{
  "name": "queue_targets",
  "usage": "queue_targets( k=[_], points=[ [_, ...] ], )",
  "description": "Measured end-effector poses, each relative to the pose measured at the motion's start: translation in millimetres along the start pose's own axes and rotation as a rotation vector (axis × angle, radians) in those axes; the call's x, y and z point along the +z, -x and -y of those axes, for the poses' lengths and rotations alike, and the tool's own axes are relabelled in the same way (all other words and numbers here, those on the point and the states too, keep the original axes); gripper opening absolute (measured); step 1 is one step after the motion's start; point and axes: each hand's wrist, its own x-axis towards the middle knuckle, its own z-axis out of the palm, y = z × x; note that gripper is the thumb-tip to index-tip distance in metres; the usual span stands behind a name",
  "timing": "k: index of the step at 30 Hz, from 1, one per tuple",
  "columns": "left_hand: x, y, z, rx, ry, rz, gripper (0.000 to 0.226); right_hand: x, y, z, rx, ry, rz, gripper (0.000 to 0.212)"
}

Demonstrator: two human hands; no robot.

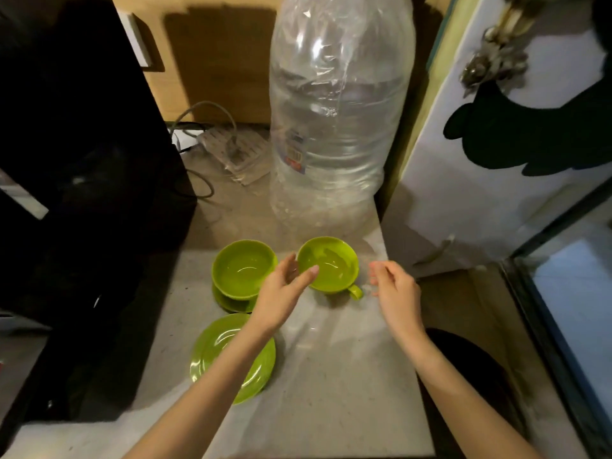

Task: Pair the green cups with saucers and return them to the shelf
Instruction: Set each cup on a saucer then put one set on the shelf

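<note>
On the table [331, 392], behind the crockery, a big clear bottle [337, 111] is seen, with a black appliance [82, 193] at the left; one saucer [231, 356] lies bare near the front edge; one cup [243, 268] is already set on a saucer; a second cup [331, 265] sits unpaired; it is touched at the rim by the left hand [281, 293], loosely open; the right hand [394, 286] hovers beside the handle, empty, fingers half curled; shelving is judged still undone.
</note>
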Motion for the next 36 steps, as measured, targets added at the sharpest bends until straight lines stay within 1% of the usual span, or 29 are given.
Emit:
queue_targets(
  k=[2,3,4,6,7,8,10,12,15,18,20,22,24,25,31,33,36],
  points=[
    [4,-7,4,-0.084,0.017,-0.003,0.025,-6,-4,-13,0.119,0.018,0.043,0.026],
    [3,-9,4,-0.121,0.018,-0.026,0.019,-7,-5,-18,0.185,-0.017,0.077,0.026],
    [3,-11,4,-0.159,0.021,-0.031,0.020,-7,-6,-20,0.258,-0.086,0.115,0.024],
    [4,-12,5,-0.229,0.061,0.022,0.019,-5,-6,-21,0.411,-0.289,0.193,0.021],
    [5,-13,7,-0.277,0.083,0.057,0.016,-3,-6,-21,0.466,-0.375,0.239,0.017],
    [7,-14,10,-0.322,0.102,0.083,0.012,-2,-5,-20,0.506,-0.424,0.288,0.013],
    [13,-16,16,-0.347,0.100,0.099,0.005,-1,-5,-21,0.539,-0.492,0.363,0.015],
    [19,-19,22,-0.328,0.107,0.078,0.004,1,-6,-22,0.551,-0.525,0.377,0.024],
    [26,-20,27,-0.266,0.156,0.017,0.019,2,-7,-21,0.560,-0.542,0.376,0.034],
    [32,-17,27,-0.190,0.129,-0.042,0.018,2,-8,-23,0.554,-0.537,0.368,0.035],
    [34,-18,28,-0.174,0.096,-0.075,0.026,1,-8,-22,0.531,-0.521,0.362,0.034],
    [35,-18,29,-0.170,0.108,-0.090,0.027,-1,-7,-21,0.509,-0.514,0.358,0.033],
    [35,-16,27,-0.169,0.186,-0.086,0.019,-4,-7,-19,0.482,-0.514,0.360,0.035],
    [34,-14,25,-0.170,0.227,-0.082,0.020,-6,-6,-18,0.464,-0.514,0.369,0.036],
    [12,1,9,-0.166,0.461,-0.137,0.034,-12,9,6,0.384,-0.531,0.426,0.034],
    [-4,10,5,-0.164,0.496,-0.141,0.040,-8,14,16,0.367,-0.551,0.458,0.031],
    [-29,27,2,-0.133,0.549,-0.151,0.041,3,25,28,0.335,-0.554,0.516,0.025]
  ],
)
